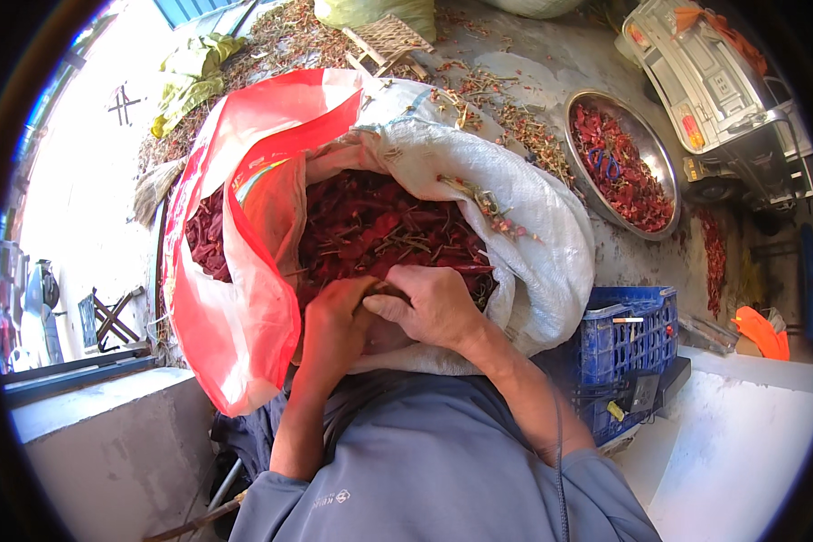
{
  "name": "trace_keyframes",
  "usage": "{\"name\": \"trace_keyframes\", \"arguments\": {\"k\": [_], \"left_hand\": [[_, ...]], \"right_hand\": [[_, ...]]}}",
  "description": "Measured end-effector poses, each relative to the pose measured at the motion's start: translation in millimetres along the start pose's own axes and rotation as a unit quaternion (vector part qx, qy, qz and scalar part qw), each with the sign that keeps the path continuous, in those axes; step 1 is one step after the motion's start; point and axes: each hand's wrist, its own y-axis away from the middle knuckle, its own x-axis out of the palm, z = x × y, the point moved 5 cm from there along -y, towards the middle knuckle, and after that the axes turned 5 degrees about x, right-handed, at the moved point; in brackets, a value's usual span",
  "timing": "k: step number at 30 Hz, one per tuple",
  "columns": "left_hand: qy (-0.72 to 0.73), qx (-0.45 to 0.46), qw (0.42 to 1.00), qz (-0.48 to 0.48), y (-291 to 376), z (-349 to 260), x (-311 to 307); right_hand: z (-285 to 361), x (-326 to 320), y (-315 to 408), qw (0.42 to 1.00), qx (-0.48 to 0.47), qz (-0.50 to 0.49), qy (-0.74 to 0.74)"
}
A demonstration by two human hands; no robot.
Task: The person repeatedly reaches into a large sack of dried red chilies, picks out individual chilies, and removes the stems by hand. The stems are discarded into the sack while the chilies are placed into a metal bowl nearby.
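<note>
Before me a white woven sack (549,237) stands with its mouth rolled open. Dark red dried chilies (372,217) with pale stalks fill it. My left hand (335,318) and my right hand (433,305) meet over the near side of its mouth, fingers curled inward. My right thumb presses toward the left fingers. A small brownish bit shows between the hands, but what they pinch is mostly hidden. Against the sack's left side leans a red and white plastic bag (264,345), with more dried chilies (206,234) inside.
A steel basin (674,196) of red chili pieces, with blue-handled scissors (604,164) on top, stands right. Nearer are a blue plastic crate (627,345) and white ledge (752,420). Beyond the sack are a woven-seat stool (389,44) and scattered stalks (278,40). A vehicle (718,81) stands far right.
</note>
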Motion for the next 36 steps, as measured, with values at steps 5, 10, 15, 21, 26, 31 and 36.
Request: {"name": "trace_keyframes", "arguments": {"k": [5,10,15,21,26,31,36], "left_hand": [[-0.033,0.042,0.997,0.046,3.2,-10.3,1.3],[-0.045,0.055,0.995,0.072,3.1,-7.8,-0.1],[-0.004,0.018,0.997,0.076,-6.7,1.3,-4.3],[0.127,-0.066,0.99,0.016,-16.5,18.8,1.4],[0.309,-0.145,0.936,-0.087,-18.7,53.9,14.4],[0.083,-0.141,0.979,-0.121,-83.3,75.7,4.9],[-0.216,0.022,0.961,-0.172,-136.0,130.3,-13.2]], "right_hand": [[-1.8,0.0,-5.2,0.996,-0.043,0.077,-0.003],[-0.5,-1.9,-9.7,0.99,-0.06,0.13,-0.007],[-12.1,10.1,-17.7,0.979,0.017,0.13,-0.153],[-16.5,19.4,-23.1,0.948,0.117,0.023,-0.295],[-67.9,9.3,-33.4,0.805,0.278,-0.12,-0.511],[-60.2,17.6,-18.1,0.866,0.262,0.009,-0.426],[-75.2,45.2,2.8,0.809,0.304,0.048,-0.5]]}}
